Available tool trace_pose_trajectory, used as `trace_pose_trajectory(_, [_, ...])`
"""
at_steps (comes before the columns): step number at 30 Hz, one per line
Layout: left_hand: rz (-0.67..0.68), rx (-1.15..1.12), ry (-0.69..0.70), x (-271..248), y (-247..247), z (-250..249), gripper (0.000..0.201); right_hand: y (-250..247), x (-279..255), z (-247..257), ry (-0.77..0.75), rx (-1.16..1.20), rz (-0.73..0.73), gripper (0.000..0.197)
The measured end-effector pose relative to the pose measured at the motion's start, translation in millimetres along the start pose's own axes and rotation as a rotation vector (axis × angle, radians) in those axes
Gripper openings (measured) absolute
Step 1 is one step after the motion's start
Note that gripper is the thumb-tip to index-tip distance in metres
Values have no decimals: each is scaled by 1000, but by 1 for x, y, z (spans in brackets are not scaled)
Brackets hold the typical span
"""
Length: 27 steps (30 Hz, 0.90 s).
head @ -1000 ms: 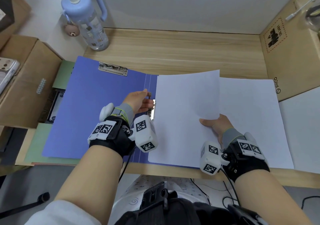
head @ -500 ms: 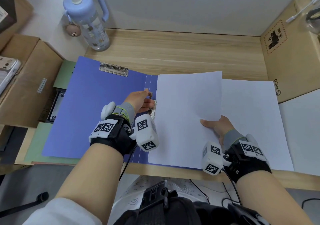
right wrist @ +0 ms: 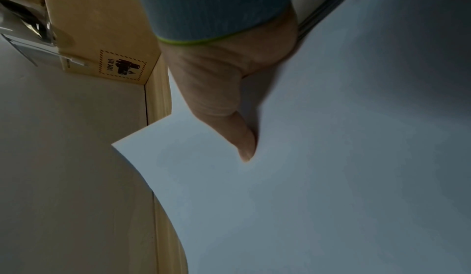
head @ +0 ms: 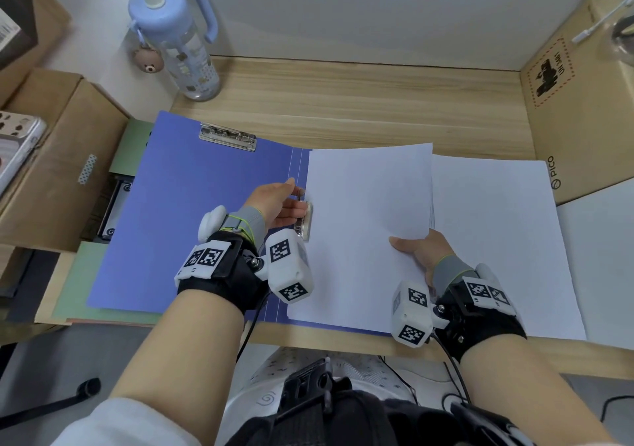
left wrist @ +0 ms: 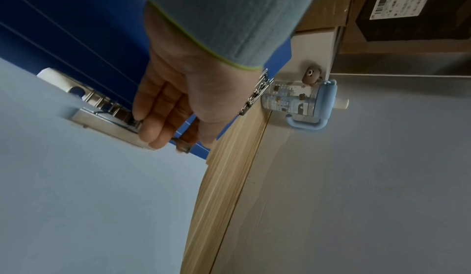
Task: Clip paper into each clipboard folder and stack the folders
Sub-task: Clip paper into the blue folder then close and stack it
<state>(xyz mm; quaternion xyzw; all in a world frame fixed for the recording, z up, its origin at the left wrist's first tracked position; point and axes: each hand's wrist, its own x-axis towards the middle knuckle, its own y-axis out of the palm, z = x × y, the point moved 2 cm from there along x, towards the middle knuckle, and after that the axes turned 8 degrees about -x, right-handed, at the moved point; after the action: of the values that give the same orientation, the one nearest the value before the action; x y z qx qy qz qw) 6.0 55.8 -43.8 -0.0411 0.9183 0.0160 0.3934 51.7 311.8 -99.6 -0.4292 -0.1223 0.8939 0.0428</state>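
A blue clipboard folder (head: 192, 212) lies open on the wooden desk, with a metal clip (head: 227, 136) at the top of its left half. My left hand (head: 279, 202) is at the spine, its fingers (left wrist: 153, 121) and thumb pinching the lever (left wrist: 182, 145) of the side clip (head: 306, 220). My right hand (head: 417, 250) holds a white sheet (head: 363, 212) over the folder's right half, thumb (right wrist: 229, 107) on top and fingers hidden beneath. The sheet's left edge lies at the side clip, and its right side is lifted. A stack of white paper (head: 497, 239) lies under it to the right.
A blue water bottle (head: 178, 40) stands at the back left. Cardboard boxes flank the desk on the left (head: 51, 157) and right (head: 576, 109). Green folders (head: 79, 274) lie beneath the blue one. The desk's front edge (head: 343, 339) is close to my wrists.
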Motion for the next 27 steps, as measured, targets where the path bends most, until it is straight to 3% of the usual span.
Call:
trace_pose_trajectory(9, [75, 43, -92, -7, -19, 22, 9, 1, 7, -4, 27, -25, 2, 48])
trace_pose_trajectory(14, [34, 138, -139, -5, -25, 35, 29, 0, 11, -5, 48, -34, 8, 51])
trace_pose_trajectory(20, [19, 154, -137, -1, -28, 35, 29, 0, 13, -6, 58, -41, 2, 54])
trace_pose_trajectory(27, [-80, 459, -135, 5, -25, 41, 36, 0, 14, -7, 65, -66, -11, 56])
